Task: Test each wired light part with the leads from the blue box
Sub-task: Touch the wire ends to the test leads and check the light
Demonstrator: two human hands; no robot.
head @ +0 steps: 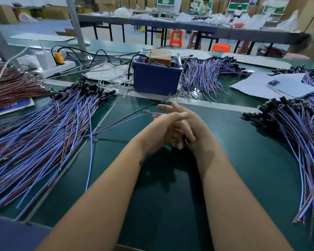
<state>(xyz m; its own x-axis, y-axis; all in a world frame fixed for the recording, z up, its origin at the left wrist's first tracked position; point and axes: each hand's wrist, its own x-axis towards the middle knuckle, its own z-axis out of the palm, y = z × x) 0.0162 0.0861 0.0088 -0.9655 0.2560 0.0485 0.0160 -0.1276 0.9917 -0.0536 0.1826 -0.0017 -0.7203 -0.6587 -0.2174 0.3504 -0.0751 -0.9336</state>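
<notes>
Two hands: we find the left hand [163,131] and right hand [187,131] together over the middle of the green tabletop [170,196], overlapping
Fingers: left ones loosely curled across the right, with a thin wire [130,117] running in from the left to their tips; the right ones curl round a small dark piece we cannot identify
Blue box: the blue box [156,79] stands just beyond the hands, upright, dark cables entering its top
Leads: we cannot pick out the test leads with confidence
Wired light parts: one large fan of parts [43,127] left, another pile [301,127] right, a third bundle [207,75] beside the box
Risk, mixing: in our judgement tested and untested piles could be confused, since nothing visibly marks them
Risk, snagging: loose wires crossing the work area could drag neighbours off a pile
Risk, contact: a poor touch of bare ends could give a false fail
</notes>
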